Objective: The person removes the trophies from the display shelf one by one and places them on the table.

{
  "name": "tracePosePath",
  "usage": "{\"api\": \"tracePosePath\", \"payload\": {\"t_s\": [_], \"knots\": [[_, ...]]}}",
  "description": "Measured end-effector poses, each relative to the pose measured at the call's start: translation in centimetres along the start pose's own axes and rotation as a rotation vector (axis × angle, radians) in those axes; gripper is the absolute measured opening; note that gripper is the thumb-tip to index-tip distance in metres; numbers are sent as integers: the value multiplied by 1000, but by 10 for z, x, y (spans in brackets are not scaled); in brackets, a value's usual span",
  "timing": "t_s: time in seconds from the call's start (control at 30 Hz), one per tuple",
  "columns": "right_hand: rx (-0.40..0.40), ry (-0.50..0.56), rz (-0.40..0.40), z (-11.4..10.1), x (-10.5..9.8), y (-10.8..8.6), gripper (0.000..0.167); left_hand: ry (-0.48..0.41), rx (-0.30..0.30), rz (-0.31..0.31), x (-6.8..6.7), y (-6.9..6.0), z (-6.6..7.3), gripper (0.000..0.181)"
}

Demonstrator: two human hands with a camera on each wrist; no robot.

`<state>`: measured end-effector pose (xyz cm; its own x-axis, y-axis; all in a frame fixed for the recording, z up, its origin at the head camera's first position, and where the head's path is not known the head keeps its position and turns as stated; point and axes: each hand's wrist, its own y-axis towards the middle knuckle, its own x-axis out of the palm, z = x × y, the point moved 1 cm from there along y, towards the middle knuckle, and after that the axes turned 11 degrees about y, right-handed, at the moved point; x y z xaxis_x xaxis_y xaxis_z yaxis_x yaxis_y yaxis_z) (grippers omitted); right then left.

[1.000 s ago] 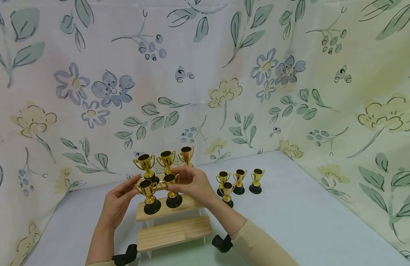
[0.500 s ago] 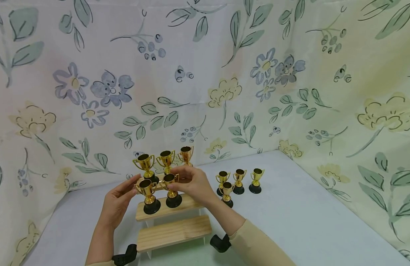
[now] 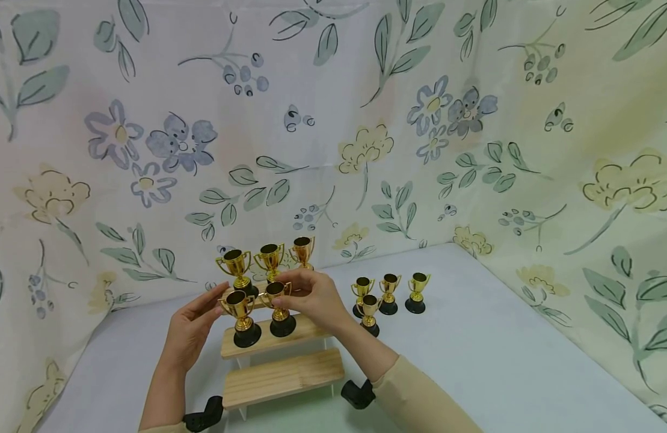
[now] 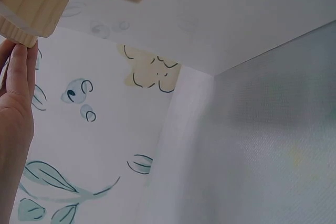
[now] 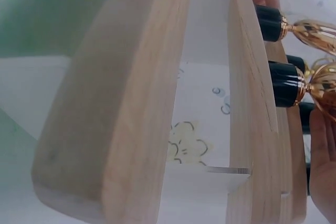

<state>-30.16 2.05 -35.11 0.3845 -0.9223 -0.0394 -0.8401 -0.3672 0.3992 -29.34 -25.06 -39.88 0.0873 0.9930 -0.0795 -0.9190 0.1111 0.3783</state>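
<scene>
My right hand [image 3: 322, 304] pinches the cup of a gold trophy [image 3: 282, 325] that stands upright on its black base on the middle wooden shelf [image 3: 309, 328]. To its left on that shelf is another gold trophy [image 3: 246, 334], with my left hand [image 3: 186, 340] close beside it. In the left wrist view, the left hand's straight fingertips touch the end of a wooden shelf [image 4: 37, 3]. The right wrist view shows two trophy bases [image 5: 285, 84] on the shelf edge and part of the right hand [image 5: 323, 166]. Three trophies [image 3: 237, 264] line the top shelf behind, partly hidden by the right hand.
The lowest wooden shelf [image 3: 284, 377] of the stepped stand lies in front, on clear supports. Several more gold trophies [image 3: 389, 294] stand on the white tabletop [image 3: 474, 361] to the right, beyond the right forearm. Floral cloth [image 3: 333, 120] hangs behind the table.
Both hands and the trophies hold almost the same positions throughout. Only a very slight shift of the head view shows.
</scene>
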Motion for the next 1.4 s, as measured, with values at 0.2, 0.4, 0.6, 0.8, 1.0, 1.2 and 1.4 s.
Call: {"api": "tracePosePath", "payload": {"t_s": [0.2, 0.4, 0.6, 0.8, 1.0, 1.2, 1.4], "knots": [[-10, 2, -4, -1, -1, -1, 40, -12, 3, 1, 0, 0, 0, 49], [-6, -2, 3, -2, -3, -2, 39, -12, 2, 2, 0, 0, -1, 48], [-11, -11, 19, -2, -7, -2, 37, -12, -1, 0, 0, 0, -1, 48], [1, -4, 30, -3, -11, -5, 37, -7, -3, 0, 0, 1, -1, 48], [7, 16, 33, -5, -15, -6, 39, -6, 1, -1, 0, 0, -1, 49], [-16, -9, 37, -6, -21, -9, 38, -16, 9, -6, -1, 0, -1, 50], [-24, -31, 52, -6, -30, -14, 38, -1, 14, -12, 0, 1, 0, 49]]}}
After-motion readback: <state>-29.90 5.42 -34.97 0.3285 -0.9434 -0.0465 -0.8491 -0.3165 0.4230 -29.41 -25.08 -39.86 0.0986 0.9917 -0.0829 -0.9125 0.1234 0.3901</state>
